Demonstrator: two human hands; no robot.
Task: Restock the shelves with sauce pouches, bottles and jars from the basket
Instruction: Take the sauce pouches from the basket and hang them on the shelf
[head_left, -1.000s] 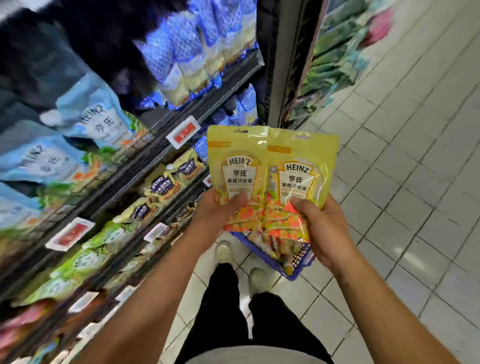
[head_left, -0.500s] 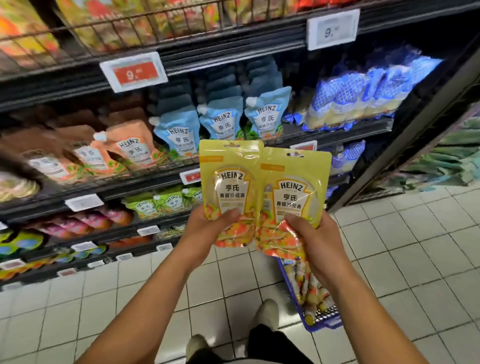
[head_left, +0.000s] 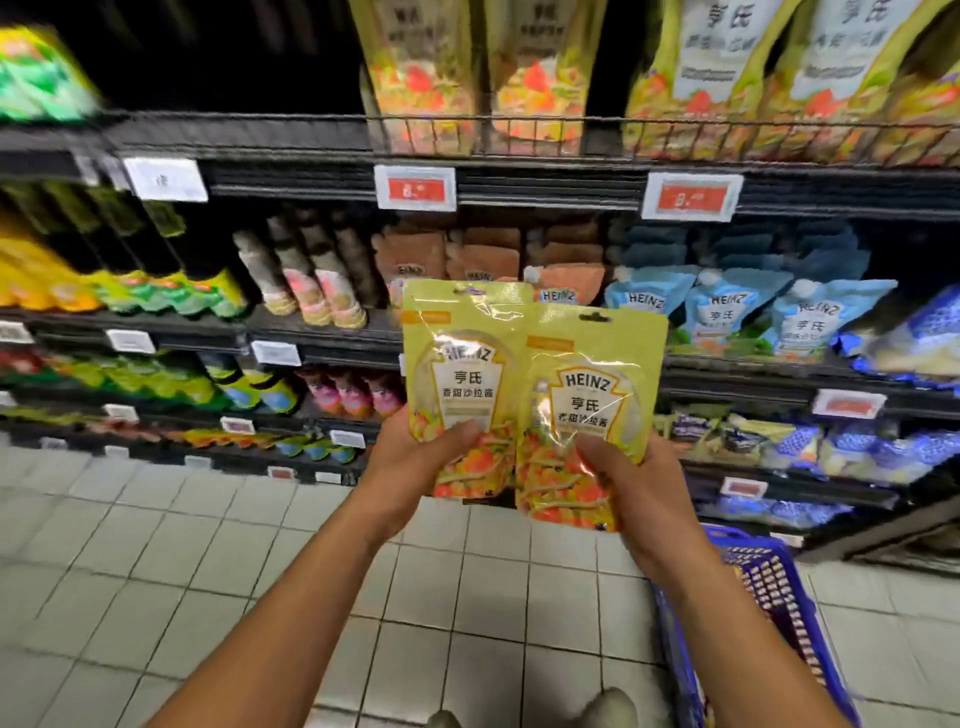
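Holding: two yellow sauce pouches, the left pouch (head_left: 462, 384) and the right pouch (head_left: 592, 410), are up in front of the shelves (head_left: 545, 182). They are upright with labels facing the camera, and the right one's edge overlaps the left one.
Why held so: probably to read both labels and match them to a shelf row. With one pouch per grip, each can go in separately.
Left grip (head_left: 415, 467): it clasps the lower part of the left pouch, thumb across the front, fingers hidden behind.
Right grip (head_left: 639, 493): it clasps the bottom of the right pouch the same way.
Arms: both bare forearms reach forward and upward, converging, with wrists about level with a lower shelf.
Basket (head_left: 779, 597): blue, low at the right beside the right forearm; its contents are too blurred to name.
Top-shelf pouches (head_left: 519, 67): yellowish packs behind a wire rail, seemingly the closest match, though blurred.
Blue pouches (head_left: 722, 312): a different sort, on the middle shelf just right of the held pair.
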